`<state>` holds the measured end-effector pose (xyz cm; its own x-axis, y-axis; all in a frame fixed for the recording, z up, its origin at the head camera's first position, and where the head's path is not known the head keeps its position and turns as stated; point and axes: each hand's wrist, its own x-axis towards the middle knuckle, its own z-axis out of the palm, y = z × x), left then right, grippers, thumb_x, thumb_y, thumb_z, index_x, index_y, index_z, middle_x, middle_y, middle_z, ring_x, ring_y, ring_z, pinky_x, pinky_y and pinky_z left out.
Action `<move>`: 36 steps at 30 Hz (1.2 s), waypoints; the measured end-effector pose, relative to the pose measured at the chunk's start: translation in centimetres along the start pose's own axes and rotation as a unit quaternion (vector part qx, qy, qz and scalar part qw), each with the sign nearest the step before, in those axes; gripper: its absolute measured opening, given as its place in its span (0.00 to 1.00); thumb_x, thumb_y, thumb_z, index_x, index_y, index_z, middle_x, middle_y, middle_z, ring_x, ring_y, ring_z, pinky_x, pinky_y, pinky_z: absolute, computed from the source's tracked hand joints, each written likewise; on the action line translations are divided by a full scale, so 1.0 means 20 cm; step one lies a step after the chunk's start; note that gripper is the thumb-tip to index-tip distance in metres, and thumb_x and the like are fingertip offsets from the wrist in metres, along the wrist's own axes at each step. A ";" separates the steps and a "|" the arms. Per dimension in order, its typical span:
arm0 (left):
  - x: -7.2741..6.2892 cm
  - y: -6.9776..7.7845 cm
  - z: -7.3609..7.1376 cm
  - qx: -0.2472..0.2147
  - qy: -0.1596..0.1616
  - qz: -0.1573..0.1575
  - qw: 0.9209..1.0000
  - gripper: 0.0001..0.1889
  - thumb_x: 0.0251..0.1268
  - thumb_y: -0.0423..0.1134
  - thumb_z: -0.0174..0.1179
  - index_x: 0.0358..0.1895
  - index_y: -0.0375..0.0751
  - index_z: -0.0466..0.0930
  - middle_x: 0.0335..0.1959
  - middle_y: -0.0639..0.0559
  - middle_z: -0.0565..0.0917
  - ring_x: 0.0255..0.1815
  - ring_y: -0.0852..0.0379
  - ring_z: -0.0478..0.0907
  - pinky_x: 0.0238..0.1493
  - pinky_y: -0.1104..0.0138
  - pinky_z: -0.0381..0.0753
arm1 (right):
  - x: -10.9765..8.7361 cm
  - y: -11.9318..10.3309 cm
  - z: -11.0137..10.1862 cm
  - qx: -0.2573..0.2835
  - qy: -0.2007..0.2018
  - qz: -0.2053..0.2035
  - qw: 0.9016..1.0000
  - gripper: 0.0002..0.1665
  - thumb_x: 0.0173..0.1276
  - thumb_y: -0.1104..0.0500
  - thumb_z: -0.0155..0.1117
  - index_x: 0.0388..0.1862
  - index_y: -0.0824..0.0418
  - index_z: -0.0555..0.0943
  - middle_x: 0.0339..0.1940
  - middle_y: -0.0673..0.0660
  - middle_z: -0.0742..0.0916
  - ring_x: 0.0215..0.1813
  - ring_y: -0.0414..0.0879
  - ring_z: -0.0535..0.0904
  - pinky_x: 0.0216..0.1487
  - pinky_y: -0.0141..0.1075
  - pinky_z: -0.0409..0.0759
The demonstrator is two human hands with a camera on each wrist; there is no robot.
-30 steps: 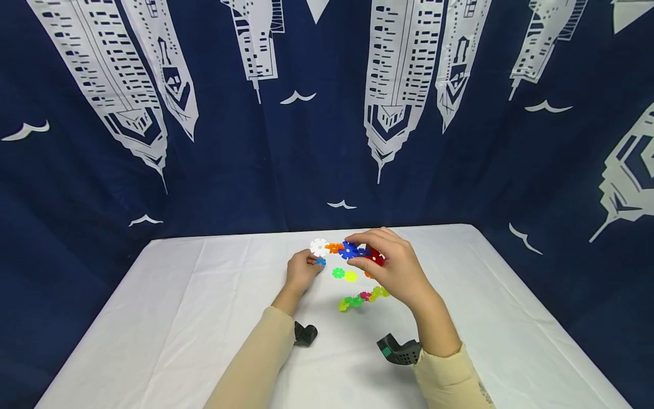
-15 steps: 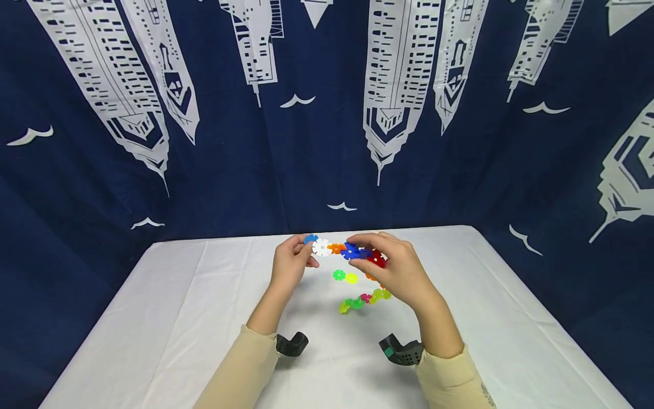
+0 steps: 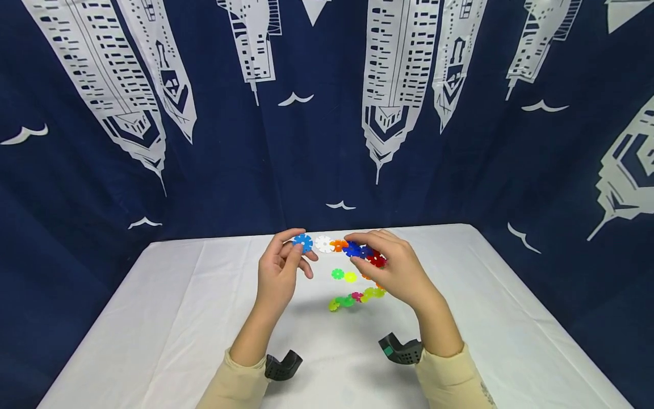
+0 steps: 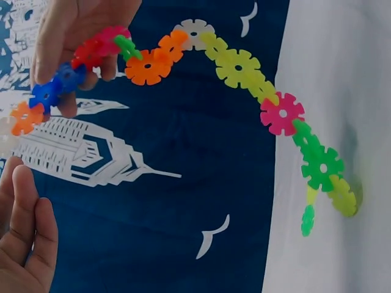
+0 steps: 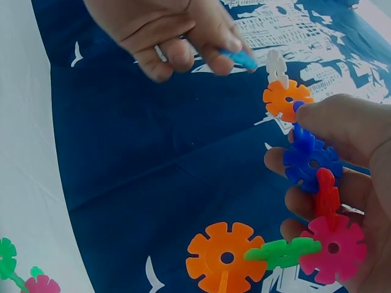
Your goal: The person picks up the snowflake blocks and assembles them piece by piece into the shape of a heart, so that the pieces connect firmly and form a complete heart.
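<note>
My left hand (image 3: 276,272) pinches a light blue notched disc (image 3: 305,241) between thumb and index finger, the other fingers spread. Just right of it, with a small gap between, is the white disc (image 3: 323,245) that ends a long chain of interlocked flower-shaped discs. My right hand (image 3: 395,261) grips this chain near that end, with the thumb at a dark blue disc (image 5: 313,163) and fingers behind. From there the chain runs through red, pink, green and orange discs (image 4: 148,67), then curves down through yellow-green ones to a yellow end disc (image 4: 343,196) close over the table.
A loose green disc (image 3: 338,274) and a yellow disc (image 3: 349,277) lie on the white-covered table (image 3: 168,329), beyond the chain's lower end. Black wrist mounts (image 3: 283,366) sit under both forearms. Behind the table hangs a dark blue curtain (image 3: 317,153) with white building prints.
My left hand lifted the light blue disc from below the white disc, turned it face-on and drew it left. My right hand held nearly still; the chain's lower end swung slightly left.
</note>
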<state>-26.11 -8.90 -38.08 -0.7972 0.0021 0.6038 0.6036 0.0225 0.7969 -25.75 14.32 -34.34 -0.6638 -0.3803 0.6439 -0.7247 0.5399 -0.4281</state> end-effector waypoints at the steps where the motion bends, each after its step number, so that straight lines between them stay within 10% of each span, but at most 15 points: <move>1: 0.00 0.00 0.00 0.003 -0.001 0.012 1.000 0.13 0.77 0.31 0.51 0.59 0.38 0.74 0.30 0.35 0.86 0.18 0.55 0.81 0.29 0.68 0.84 | 0.00 0.00 0.00 -0.004 -0.001 0.001 1.000 0.21 0.63 0.60 0.72 0.57 0.53 0.84 0.50 0.50 0.89 0.47 0.42 0.81 0.40 0.32 0.83; 17: -0.02 0.01 0.00 0.061 -0.009 0.112 0.992 0.12 0.74 0.27 0.53 0.56 0.37 0.76 0.31 0.39 0.87 0.17 0.59 0.80 0.23 0.69 0.71 | -0.01 0.00 -0.01 -0.002 -0.038 -0.001 0.999 0.20 0.63 0.61 0.69 0.55 0.51 0.85 0.47 0.47 0.89 0.48 0.41 0.80 0.42 0.33 0.82; 36: -0.03 0.00 0.02 0.048 -0.031 0.116 0.992 0.12 0.71 0.24 0.55 0.54 0.35 0.76 0.34 0.37 0.88 0.17 0.58 0.82 0.29 0.68 0.76 | 0.00 -0.03 0.03 0.032 -0.049 0.016 0.998 0.17 0.64 0.58 0.73 0.52 0.53 0.85 0.47 0.48 0.88 0.46 0.41 0.83 0.43 0.31 0.85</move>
<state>-25.51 -8.44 -38.45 -0.6376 0.0804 0.7662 0.7697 0.1090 0.6291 -25.50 13.57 -34.41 -0.6990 -0.4370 0.5661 -0.7115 0.5047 -0.4889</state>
